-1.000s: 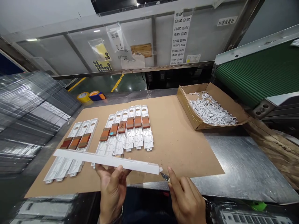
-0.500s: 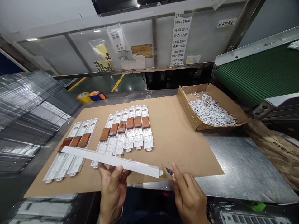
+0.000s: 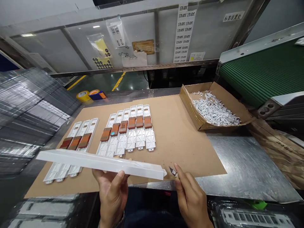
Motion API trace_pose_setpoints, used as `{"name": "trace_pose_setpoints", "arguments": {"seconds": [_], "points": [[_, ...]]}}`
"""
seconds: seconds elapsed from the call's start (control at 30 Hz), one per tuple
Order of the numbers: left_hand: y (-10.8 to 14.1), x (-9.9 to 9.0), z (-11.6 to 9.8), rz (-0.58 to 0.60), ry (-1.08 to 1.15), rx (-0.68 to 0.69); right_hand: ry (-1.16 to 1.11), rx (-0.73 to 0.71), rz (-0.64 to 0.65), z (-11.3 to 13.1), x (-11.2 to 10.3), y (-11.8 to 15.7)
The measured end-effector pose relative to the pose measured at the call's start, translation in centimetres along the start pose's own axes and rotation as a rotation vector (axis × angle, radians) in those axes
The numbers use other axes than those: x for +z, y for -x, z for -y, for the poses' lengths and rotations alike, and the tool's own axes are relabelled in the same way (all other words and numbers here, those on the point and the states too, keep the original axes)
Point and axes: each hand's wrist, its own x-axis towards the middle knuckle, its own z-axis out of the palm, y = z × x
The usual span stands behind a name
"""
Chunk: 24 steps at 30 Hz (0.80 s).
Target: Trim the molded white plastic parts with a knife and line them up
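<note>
A long white plastic strip (image 3: 102,162) lies across my left hand (image 3: 114,193), thumb on its near side and fingers behind it. Its right end carries a small tab and points at my right hand (image 3: 190,196). That hand is closed on a craft knife (image 3: 173,171), whose short pointed blade sticks out just right of the strip's end, apart from it. Most of the knife's handle is hidden in the fingers. Beyond the strip, several white ribbed plastic panels (image 3: 130,141) rest in two groups on brown cardboard (image 3: 171,126), with reddish-brown blocks (image 3: 131,123) across them.
An open cardboard box (image 3: 190,109) of small white plastic bits stands at the back right, beside a green conveyor belt (image 3: 266,72). Tape rolls (image 3: 83,96) sit at the back left. Film-wrapped stacks (image 3: 30,117) rise on the left. Packed parts (image 3: 256,218) lie below the metal table (image 3: 237,167).
The white strip's left end has swung toward me and left, showing more of its broad face. The knife stays near the strip's right end. The view has shifted slightly.
</note>
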Motion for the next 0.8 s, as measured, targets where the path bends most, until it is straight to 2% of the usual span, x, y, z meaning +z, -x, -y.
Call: {"name": "trace_pose_setpoints", "arguments": {"seconds": [0.37, 0.5, 0.57, 0.7, 0.8], "points": [[0.3, 0.0, -0.1, -0.007, -0.030, -0.005, -0.046, 0.028, 0.006, 0.0, 0.0, 0.1], [0.3, -0.5, -0.1, 0.007, -0.038, -0.009, -0.129, 0.090, 0.028, -0.1, -0.2, 0.2], [-0.4, -1.4, 0.0, 0.098, -0.007, -0.124, -0.225, 0.169, 0.067, -0.6, -0.6, 0.0], [-3.3, -3.8, 0.7, 0.517, 0.026, -0.560, -0.377, 0.287, 0.033, -2.6, -1.8, -1.6], [-5.5, -5.1, 1.7, 0.702, -0.075, -0.773, -0.352, 0.325, -0.017, -4.5, -2.6, -3.7]]}}
